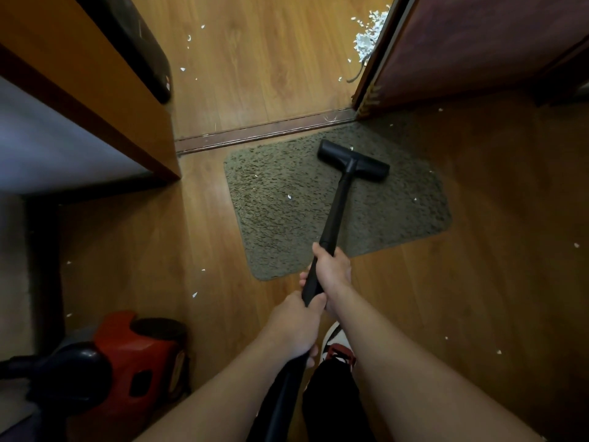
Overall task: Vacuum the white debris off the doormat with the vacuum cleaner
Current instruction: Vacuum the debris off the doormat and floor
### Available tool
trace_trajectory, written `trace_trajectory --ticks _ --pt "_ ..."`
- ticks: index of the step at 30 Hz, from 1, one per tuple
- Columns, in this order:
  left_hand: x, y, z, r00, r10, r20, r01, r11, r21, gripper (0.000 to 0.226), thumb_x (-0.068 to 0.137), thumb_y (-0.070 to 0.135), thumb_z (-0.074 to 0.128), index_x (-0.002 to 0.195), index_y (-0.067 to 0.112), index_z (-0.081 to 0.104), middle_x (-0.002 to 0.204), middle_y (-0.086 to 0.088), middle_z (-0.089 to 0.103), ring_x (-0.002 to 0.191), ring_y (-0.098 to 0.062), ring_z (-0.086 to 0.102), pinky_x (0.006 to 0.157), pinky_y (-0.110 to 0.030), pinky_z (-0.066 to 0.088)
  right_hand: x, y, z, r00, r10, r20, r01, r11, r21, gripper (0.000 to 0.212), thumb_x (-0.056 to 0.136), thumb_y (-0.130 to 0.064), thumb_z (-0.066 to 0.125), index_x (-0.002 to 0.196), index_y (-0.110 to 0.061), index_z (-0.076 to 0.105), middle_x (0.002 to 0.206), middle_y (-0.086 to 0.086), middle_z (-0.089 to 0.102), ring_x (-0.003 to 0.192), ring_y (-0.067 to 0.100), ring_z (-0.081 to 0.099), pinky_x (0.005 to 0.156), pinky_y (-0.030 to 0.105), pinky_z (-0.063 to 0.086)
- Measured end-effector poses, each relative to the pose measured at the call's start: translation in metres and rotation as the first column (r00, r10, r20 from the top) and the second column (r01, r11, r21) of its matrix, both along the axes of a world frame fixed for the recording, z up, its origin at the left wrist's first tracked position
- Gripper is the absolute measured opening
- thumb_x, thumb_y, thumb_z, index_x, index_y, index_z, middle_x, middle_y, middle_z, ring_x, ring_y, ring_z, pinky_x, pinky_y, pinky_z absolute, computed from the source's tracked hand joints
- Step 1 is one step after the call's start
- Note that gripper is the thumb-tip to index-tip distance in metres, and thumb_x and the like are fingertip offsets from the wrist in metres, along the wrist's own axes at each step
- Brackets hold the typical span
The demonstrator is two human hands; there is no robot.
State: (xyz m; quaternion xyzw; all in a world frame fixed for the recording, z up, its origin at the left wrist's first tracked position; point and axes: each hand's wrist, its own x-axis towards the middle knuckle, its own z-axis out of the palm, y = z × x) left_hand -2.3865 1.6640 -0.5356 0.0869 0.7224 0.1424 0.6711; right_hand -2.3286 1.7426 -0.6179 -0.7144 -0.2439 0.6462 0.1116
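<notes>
Head view shows the right hand [331, 269] curled tight round the black wand [334, 212], and the left hand [296, 325] gripping the same wand just below it, nearer the body. From there the wand runs forward to the nozzle head [353, 160], which sits on the far part of the doormat [280, 231], near the threshold strip [264, 129]. Most of the mat looks clean. One fleck of white debris [289, 196] lies left of the wand and a couple more near the right edge, so I judge the job largely done, with a few passes left. Scraps also dot the wooden floor [446, 298], and the red vacuum body [134, 352] stands at lower left
</notes>
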Motion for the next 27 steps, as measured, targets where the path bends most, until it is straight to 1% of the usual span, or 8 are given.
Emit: trace_trajectory --ticks 2,4,6,11,15,20,22,27 --pt "0.002 0.020 -0.006 1.000 -0.018 -0.008 0.018 1.000 0.016 0.030 0.099 0.046 0.043 0.108 0.019 0.053 0.071 -0.007 0.058 0.043 -0.019 0.054 0.047 -0.033 0.052 0.002 0.021 -0.004 1.000 0.009 0.017 -0.010 1.000 0.007 0.029 0.101 -0.030 0.060 0.123 -0.010 0.056 0.076 0.013 0.062 0.044 0.019 0.064 0.048 0.030 0.053" --pt "0.006 0.038 -0.011 0.998 -0.050 -0.030 0.051 0.998 0.037 0.031 0.099 0.046 0.043 0.106 0.018 0.054 0.071 -0.006 0.060 0.049 -0.023 0.057 0.059 -0.041 0.057 0.004 0.041 -0.008 1.000 0.017 0.023 -0.017 1.000 0.023 0.030 0.101 -0.029 0.060 0.123 -0.009 0.056 0.075 0.013 0.062 0.043 0.020 0.064 0.048 0.029 0.053" --pt "0.010 0.055 -0.012 0.997 -0.060 -0.039 0.062 0.997 0.049 0.031 0.099 0.046 0.043 0.106 0.017 0.054 0.072 -0.006 0.060 0.053 -0.025 0.058 0.065 -0.043 0.058 0.008 0.059 -0.011 1.000 0.011 0.021 -0.011 0.999 0.033 0.031 0.101 -0.029 0.061 0.123 -0.008 0.056 0.074 0.014 0.061 0.044 0.021 0.063 0.049 0.030 0.053" --pt "0.021 0.087 -0.012 1.000 0.007 -0.029 -0.006 1.000 0.025 0.033 0.101 0.045 0.042 0.107 0.015 0.053 0.070 -0.006 0.057 0.042 -0.018 0.053 0.048 -0.030 0.050 0.015 0.093 -0.009 0.997 0.057 0.058 -0.059 0.998 0.023 0.027 0.102 -0.028 0.059 0.121 -0.008 0.056 0.078 0.015 0.063 0.048 0.021 0.064 0.047 0.030 0.053" --pt "0.026 0.093 -0.015 0.999 0.027 -0.035 -0.026 0.999 0.025 0.033 0.100 0.047 0.042 0.102 0.016 0.054 0.070 -0.007 0.058 0.044 -0.019 0.054 0.049 -0.031 0.050 0.017 0.101 -0.006 0.995 0.068 0.073 -0.070 0.997 0.024 0.028 0.102 -0.027 0.060 0.122 -0.009 0.056 0.068 0.012 0.063 0.046 0.022 0.065 0.048 0.030 0.053" --pt "0.024 0.065 -0.009 0.999 0.023 -0.033 -0.021 0.998 0.062 0.027 0.099 0.044 0.044 0.091 0.021 0.055 0.069 -0.005 0.057 0.055 -0.023 0.054 0.061 -0.036 0.048 0.017 0.074 0.005 0.995 0.091 0.047 -0.091 0.996 0.005 0.028 0.102 -0.026 0.059 0.124 -0.009 0.054 0.086 0.017 0.065 0.044 0.019 0.065 0.042 0.027 0.052" --pt "0.020 0.047 -0.002 0.999 0.028 -0.016 -0.027 0.998 0.065 0.025 0.100 0.043 0.045 0.090 0.022 0.055 0.069 -0.006 0.056 0.056 -0.023 0.052 0.061 -0.036 0.045 0.014 0.056 0.010 0.995 0.099 0.031 -0.099 0.995 -0.011 0.027 0.102 -0.025 0.059 0.124 -0.010 0.053 0.089 0.017 0.066 0.044 0.019 0.065 0.041 0.026 0.052" --pt "0.011 -0.013 0.019 0.995 0.088 0.047 -0.089 0.995 0.035 0.024 0.102 0.039 0.043 0.100 0.017 0.053 0.067 -0.009 0.051 0.040 -0.019 0.048 0.040 -0.027 0.041 0.007 -0.007 0.021 0.994 0.107 0.018 -0.106 0.992 -0.067 0.031 0.102 -0.027 0.060 0.129 -0.014 0.052 0.091 0.017 0.068 0.042 0.018 0.065 0.043 0.028 0.053"
